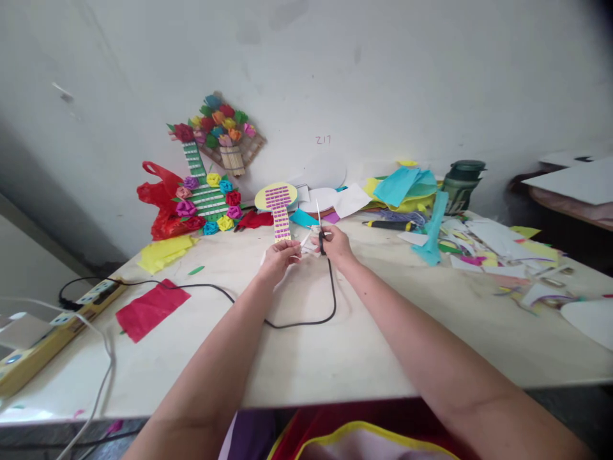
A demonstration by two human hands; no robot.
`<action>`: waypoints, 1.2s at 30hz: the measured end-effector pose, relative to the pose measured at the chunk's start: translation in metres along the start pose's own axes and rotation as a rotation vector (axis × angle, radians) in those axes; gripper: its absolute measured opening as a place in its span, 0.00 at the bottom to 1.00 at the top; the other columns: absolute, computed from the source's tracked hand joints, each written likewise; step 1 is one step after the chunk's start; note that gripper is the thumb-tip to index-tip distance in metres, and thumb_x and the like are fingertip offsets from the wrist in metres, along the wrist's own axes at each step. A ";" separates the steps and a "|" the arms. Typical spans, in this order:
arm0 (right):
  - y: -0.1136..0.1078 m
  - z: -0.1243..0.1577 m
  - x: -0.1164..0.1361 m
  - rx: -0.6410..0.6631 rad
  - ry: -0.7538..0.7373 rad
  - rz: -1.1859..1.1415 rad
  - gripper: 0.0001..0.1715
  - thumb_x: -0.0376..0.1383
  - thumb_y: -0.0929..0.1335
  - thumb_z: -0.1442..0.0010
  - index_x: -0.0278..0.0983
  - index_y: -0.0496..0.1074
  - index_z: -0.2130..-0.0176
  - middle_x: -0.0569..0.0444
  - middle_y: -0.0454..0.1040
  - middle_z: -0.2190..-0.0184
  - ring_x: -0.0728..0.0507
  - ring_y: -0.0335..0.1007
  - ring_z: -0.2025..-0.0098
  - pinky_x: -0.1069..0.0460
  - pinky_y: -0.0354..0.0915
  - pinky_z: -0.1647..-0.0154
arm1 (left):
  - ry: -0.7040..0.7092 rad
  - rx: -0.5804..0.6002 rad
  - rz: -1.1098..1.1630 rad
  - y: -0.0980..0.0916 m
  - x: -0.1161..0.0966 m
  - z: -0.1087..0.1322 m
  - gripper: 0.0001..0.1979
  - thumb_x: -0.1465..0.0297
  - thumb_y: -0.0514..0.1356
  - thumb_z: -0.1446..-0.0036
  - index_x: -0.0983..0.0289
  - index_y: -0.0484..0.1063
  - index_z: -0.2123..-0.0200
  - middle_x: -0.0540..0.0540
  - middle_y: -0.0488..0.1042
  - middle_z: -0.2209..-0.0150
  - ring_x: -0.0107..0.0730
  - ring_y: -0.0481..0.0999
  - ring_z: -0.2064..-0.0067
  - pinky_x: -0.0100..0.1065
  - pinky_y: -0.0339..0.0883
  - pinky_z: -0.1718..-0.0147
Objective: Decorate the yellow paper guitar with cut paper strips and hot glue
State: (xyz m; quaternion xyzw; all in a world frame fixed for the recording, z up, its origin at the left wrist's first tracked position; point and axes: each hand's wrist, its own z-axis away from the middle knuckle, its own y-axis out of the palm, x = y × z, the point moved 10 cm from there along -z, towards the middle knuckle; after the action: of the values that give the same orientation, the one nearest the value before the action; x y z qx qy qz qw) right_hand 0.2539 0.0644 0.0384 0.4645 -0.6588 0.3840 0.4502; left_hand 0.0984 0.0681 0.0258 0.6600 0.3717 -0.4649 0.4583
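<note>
Both my hands meet over the middle of the pale table [335, 358], fingers closed. My right hand [336, 246] grips a small white corded tool [319, 237] that looks like a glue gun, thin tip pointing up. Its black cable [306, 321] hangs from the hand, loops across the table and runs left to a power strip [71, 313]. My left hand [278, 255] pinches a small white paper piece [302, 241] against the tool's tip. Just behind my hands stands a yellow paddle-shaped craft [279, 203] covered in purple squares.
Paper-flower crafts [207, 198] and a red plastic bag [160, 207] lean at the wall on the left. A red sheet [151, 310] and yellow paper [165, 252] lie at left. A utility knife [390, 225], teal paper [407, 182], a dark bottle [462, 185] and scraps [502, 252] fill the right.
</note>
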 end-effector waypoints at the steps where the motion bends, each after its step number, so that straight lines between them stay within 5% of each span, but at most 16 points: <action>1: -0.001 0.000 -0.001 -0.002 0.038 -0.054 0.20 0.42 0.71 0.54 0.36 0.66 0.63 0.59 0.71 0.79 0.50 0.67 0.82 0.55 0.64 0.81 | -0.003 0.004 -0.025 0.000 0.000 0.000 0.11 0.71 0.67 0.64 0.69 0.72 0.75 0.50 0.69 0.80 0.23 0.68 0.78 0.25 0.62 0.79; 11: -0.002 0.012 0.004 0.026 0.215 -0.123 0.14 0.33 0.72 0.55 0.36 0.64 0.68 0.65 0.62 0.88 0.54 0.59 0.88 0.60 0.53 0.90 | -0.030 0.064 -0.125 0.004 0.004 0.002 0.10 0.71 0.68 0.65 0.69 0.74 0.76 0.52 0.70 0.80 0.23 0.68 0.78 0.27 0.62 0.78; 18: 0.000 0.017 0.005 0.002 0.225 -0.253 0.12 0.27 0.67 0.55 0.36 0.63 0.67 0.64 0.65 0.89 0.52 0.62 0.89 0.61 0.46 0.92 | 0.014 -0.028 0.139 -0.007 0.002 -0.004 0.13 0.75 0.69 0.66 0.68 0.74 0.71 0.51 0.73 0.75 0.25 0.74 0.74 0.29 0.69 0.70; 23: 0.006 0.020 0.000 -0.029 0.256 -0.402 0.13 0.28 0.67 0.56 0.36 0.63 0.67 0.63 0.67 0.88 0.51 0.63 0.88 0.61 0.46 0.92 | 0.045 -0.065 0.251 -0.010 0.002 -0.007 0.09 0.75 0.68 0.61 0.70 0.73 0.73 0.51 0.73 0.76 0.26 0.75 0.72 0.30 0.70 0.64; 36: 0.030 0.027 -0.007 0.065 0.326 -0.592 0.19 0.32 0.68 0.59 0.37 0.62 0.63 0.60 0.71 0.84 0.51 0.65 0.86 0.60 0.48 0.91 | 0.000 -0.165 0.378 -0.011 0.007 -0.003 0.01 0.77 0.61 0.50 0.69 0.72 0.72 0.52 0.73 0.77 0.22 0.74 0.74 0.24 0.70 0.70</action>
State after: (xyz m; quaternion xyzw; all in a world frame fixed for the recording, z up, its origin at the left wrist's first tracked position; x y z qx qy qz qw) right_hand 0.2195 0.0495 0.0212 0.5823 -0.4019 0.3267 0.6266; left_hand 0.0913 0.0750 0.0164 0.6785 0.2781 -0.3386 0.5896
